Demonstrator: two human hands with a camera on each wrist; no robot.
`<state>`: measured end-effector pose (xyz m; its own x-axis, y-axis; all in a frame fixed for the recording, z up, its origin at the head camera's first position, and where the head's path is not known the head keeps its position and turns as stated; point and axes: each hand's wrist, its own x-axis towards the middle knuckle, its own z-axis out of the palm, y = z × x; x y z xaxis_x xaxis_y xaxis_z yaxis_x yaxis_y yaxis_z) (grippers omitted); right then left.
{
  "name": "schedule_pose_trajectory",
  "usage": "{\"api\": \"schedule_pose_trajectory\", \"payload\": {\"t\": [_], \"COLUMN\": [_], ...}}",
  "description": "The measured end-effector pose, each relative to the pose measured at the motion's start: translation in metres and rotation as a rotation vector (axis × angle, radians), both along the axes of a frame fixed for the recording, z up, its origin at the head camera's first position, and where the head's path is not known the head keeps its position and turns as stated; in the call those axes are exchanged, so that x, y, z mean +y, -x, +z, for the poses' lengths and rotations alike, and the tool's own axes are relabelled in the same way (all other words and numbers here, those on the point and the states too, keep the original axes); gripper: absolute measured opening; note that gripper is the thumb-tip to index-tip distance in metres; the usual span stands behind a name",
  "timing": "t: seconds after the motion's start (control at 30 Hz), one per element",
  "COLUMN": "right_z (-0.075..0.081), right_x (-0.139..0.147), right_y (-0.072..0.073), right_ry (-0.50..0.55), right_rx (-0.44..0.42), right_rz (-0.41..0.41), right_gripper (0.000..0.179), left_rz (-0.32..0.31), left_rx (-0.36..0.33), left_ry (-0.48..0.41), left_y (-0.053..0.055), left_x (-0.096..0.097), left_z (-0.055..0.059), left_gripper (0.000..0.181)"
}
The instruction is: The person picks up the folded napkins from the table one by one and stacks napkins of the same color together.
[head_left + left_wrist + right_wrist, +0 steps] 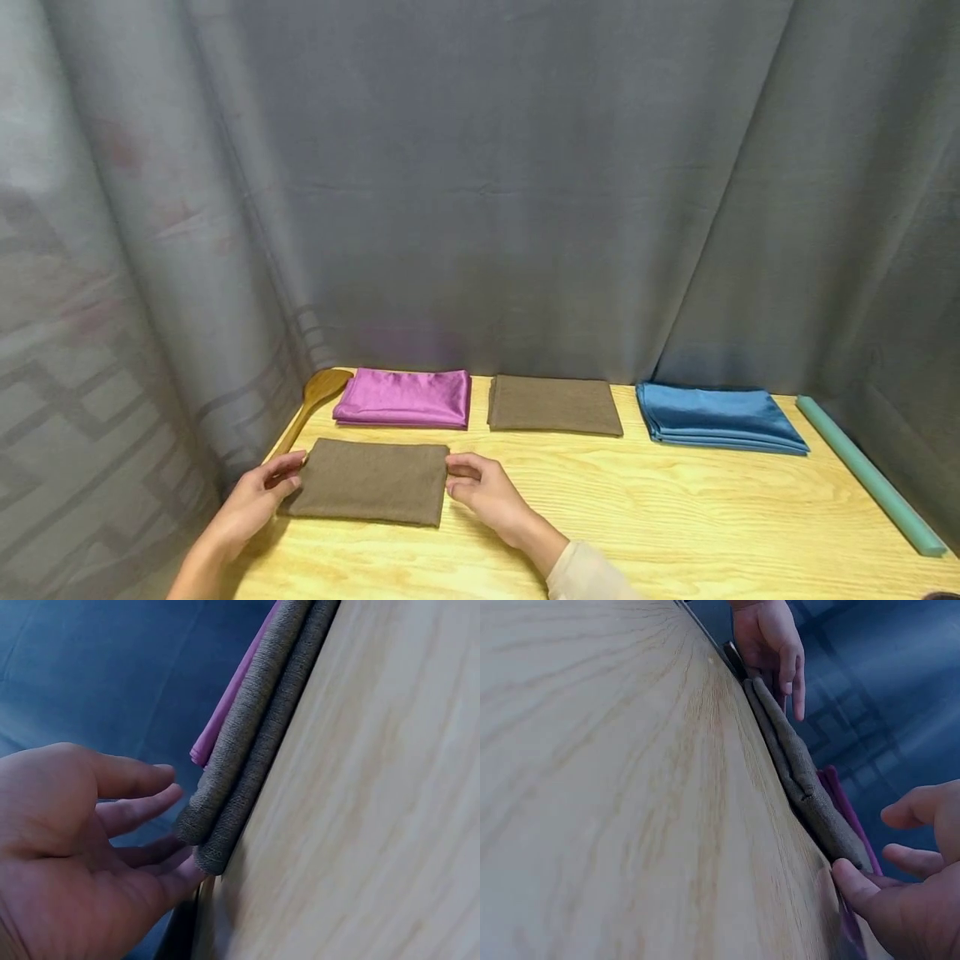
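A folded brown cloth [371, 483] lies on the table near its left side, between my two hands. My left hand [251, 504] is at its left edge; in the left wrist view the lower fingers [176, 881] touch the folded layers, while the upper ones stand apart from them. My right hand [491, 496] is at the opposite edge. Seen from the right wrist, one digit touches the cloth's [802, 776] corner near the tabletop, and the others are spread away from it. Neither hand visibly pinches the cloth.
Behind it, a folded purple satin cloth [405, 398], a second folded brown cloth [555, 405] and a folded blue cloth [720, 417] lie in a row. A wooden spoon [322, 390] lies at the left edge, a green stick [870, 475] along the right. Grey curtains [487, 183] enclose the table.
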<state>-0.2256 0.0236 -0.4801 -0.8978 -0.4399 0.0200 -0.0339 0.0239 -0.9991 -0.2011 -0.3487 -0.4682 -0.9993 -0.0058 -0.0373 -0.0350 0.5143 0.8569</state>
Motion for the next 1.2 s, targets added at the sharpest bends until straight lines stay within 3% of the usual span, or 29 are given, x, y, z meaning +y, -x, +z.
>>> {"api": "schedule_pose_trajectory", "payload": {"t": [0.3,0.7,0.87,1.2], "right_z": [-0.007,-0.002,-0.002,-0.004], "right_x": [-0.003,-0.003,-0.004,-0.005], "right_y": [-0.002,-0.002,-0.002,-0.005], "right_ry": [0.036,0.026,0.052,0.045], "right_rx": [-0.03,-0.066,-0.072,-0.089], "right_rz": [0.001,0.02,0.024,0.009], "right_gripper": [0.053,0.051,0.05,0.049], "left_rz": [0.011,0.016,0.033,-0.092], "left_rx": [-0.013,-0.031,-0.071,-0.071], "left_ry": [-0.033,-0.044,-0.044,-0.171], "left_y": [0.002,0.003,0.005,0.005], "left_x": [-0.001,0.005,0.007,0.011], "left_z": [-0.003,-0.005,-0.005,-0.007], "left_gripper": [0.049,0.052,0.054,0.056]}}
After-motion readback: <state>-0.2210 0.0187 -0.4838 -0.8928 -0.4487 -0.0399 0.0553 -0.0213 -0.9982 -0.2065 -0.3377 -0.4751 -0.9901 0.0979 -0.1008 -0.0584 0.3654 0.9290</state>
